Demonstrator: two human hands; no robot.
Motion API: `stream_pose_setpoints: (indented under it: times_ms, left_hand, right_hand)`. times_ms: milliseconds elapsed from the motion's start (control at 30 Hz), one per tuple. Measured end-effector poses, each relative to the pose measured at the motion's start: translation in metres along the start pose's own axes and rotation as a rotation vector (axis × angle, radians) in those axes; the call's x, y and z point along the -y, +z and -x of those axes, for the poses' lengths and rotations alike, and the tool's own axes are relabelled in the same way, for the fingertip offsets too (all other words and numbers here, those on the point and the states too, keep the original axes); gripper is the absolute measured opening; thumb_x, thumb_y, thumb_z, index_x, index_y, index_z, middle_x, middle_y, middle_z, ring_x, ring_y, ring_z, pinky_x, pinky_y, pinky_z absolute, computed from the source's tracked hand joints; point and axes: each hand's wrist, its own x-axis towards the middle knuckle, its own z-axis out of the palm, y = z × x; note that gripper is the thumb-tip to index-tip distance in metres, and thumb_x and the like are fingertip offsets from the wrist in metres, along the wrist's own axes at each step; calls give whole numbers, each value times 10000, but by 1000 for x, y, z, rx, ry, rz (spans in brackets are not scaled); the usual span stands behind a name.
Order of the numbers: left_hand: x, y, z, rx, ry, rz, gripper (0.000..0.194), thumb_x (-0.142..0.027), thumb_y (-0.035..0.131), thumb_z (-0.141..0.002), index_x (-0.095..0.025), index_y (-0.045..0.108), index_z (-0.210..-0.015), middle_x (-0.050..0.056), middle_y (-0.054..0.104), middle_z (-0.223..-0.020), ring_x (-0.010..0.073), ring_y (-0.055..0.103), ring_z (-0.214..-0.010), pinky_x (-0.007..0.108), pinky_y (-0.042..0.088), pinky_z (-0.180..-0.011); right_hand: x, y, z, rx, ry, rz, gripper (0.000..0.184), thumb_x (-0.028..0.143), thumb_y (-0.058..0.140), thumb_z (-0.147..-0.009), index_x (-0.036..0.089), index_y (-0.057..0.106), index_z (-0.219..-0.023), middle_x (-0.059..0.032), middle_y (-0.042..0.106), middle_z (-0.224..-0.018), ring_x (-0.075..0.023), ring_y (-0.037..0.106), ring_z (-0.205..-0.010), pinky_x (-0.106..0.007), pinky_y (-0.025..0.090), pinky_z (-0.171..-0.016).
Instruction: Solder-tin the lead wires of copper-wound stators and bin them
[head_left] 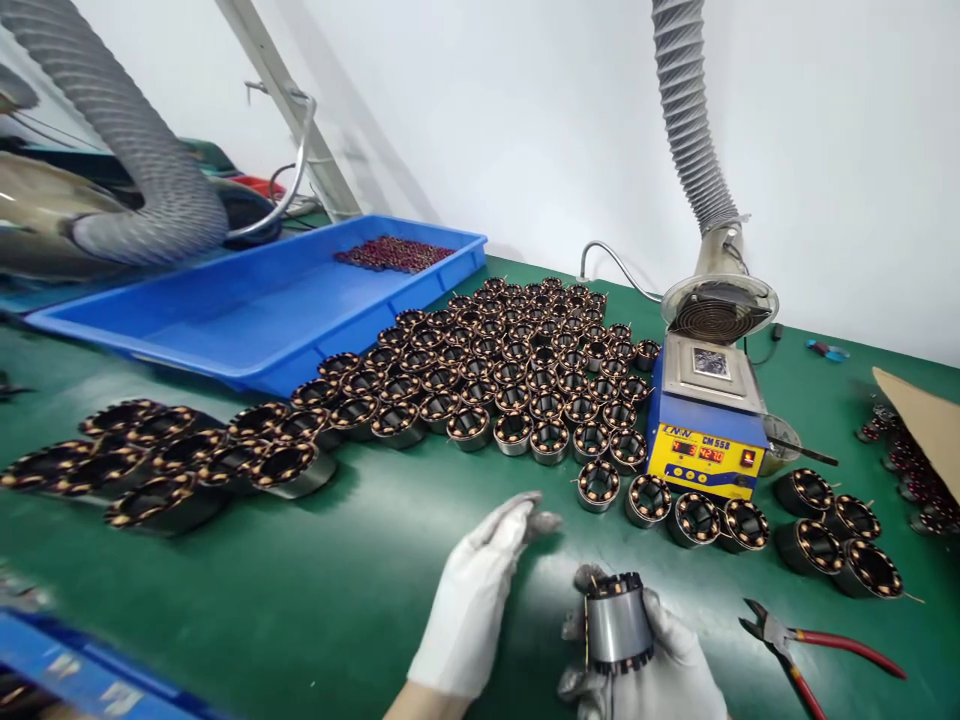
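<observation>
My right hand [660,670], in a white glove, is closed around a small metal motor stator [616,625] with copper windings, held upright near the table's front edge. My left hand [480,590], also gloved, hovers just to its left with fingers stretched forward and together, holding nothing, its tips pointing toward the rows of stators [517,380]. The nearest loose stators [598,484] lie just beyond both hands.
A blue and yellow solder pot [705,420] sits under a grey fume hose [686,120]. Red-handled cutters [817,645] lie at the right. A blue tray [255,310] stands at the back left, with more stators [172,460] on the green mat [360,590].
</observation>
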Motion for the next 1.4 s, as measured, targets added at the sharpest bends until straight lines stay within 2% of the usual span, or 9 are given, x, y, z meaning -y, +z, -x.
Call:
stream_pose_setpoints:
  times_ms: [167, 300, 433, 667, 833, 933, 1033, 1233, 1400]
  left_hand:
    - [19, -1, 19, 461, -59, -299, 723, -205, 806, -438, -219, 569, -1121, 54, 560, -1151, 285, 516, -1061, 317, 454, -897]
    - [18, 17, 15, 228, -185, -271, 301, -304, 675, -597, -139, 651, -848, 47, 641, -742, 168, 564, -569, 200, 426, -457]
    - [5, 15, -1, -11, -68, 31, 422, -474, 734, -591, -127, 630, -808, 57, 628, -673, 174, 581, -636, 219, 477, -607]
    - [-6, 21, 17, 134, -181, -292, 315, -381, 677, -552, -120, 659, -726, 98, 652, -775, 266, 603, -768, 299, 490, -702]
    - [-2, -4, 7, -17, -30, -81, 468, -490, 708, -632, -131, 604, -913, 71, 646, -823, 221, 598, -820, 258, 483, -769]
    - [7, -11, 2, 182, 39, 1, 697, -608, 647, -690, -163, 458, -1193, 112, 545, -1173, 241, 481, -1128, 304, 395, -977]
    - [19, 5, 8, 381, -85, -117, 561, -539, 664, -703, -138, 568, -1084, 130, 583, -1104, 268, 542, -1041, 314, 457, -893]
    - [12, 16, 11, -16, -113, 251, 453, -505, 780, -589, -160, 642, -848, 47, 650, -804, 185, 608, -758, 230, 494, -722]
    - [-10, -3, 4, 103, -106, -52, 447, -359, 767, -566, -133, 644, -931, 92, 648, -937, 237, 591, -917, 254, 478, -813]
  right_hand:
    - [-5, -5, -3, -95, -44, -54, 533, 574, 585, -692, 183, 612, -1053, -87, 680, -1013, -243, 628, -859, -358, 446, -729]
    - [-3, -5, 1, -29, 45, -9, 518, 550, 634, -682, 136, 637, -993, -89, 694, -913, -188, 636, -721, -306, 433, -695]
    - [-2, -4, 4, -36, 36, 23, 569, 545, 645, -675, 105, 619, -1034, -106, 694, -855, -179, 629, -708, -288, 428, -686]
    - [-4, 0, 2, -67, -38, 158, 415, 454, 696, -680, 193, 603, -989, -69, 691, -874, -211, 653, -729, -336, 449, -674]
    - [-9, -9, 3, -392, -262, 678, 616, 278, 794, -571, 243, 552, -1136, -67, 664, -1002, -242, 637, -798, -405, 458, -782]
    - [-20, -21, -2, -559, -556, 1007, 586, 128, 813, -456, 277, 622, -989, -45, 642, -1075, -296, 568, -1019, -424, 367, -955]
    - [-31, -28, -10, -660, -743, 1208, 522, 122, 816, -417, 288, 626, -875, -51, 644, -1071, -322, 529, -1077, -424, 346, -969]
    - [-36, -34, -10, -661, -824, 1377, 426, 204, 794, -477, 277, 587, -841, -66, 660, -1021, -305, 581, -1015, -370, 453, -846]
    - [-38, -42, -10, -749, -950, 1560, 408, 234, 700, -532, 258, 509, -892, -64, 661, -1028, -287, 613, -976, -377, 502, -776]
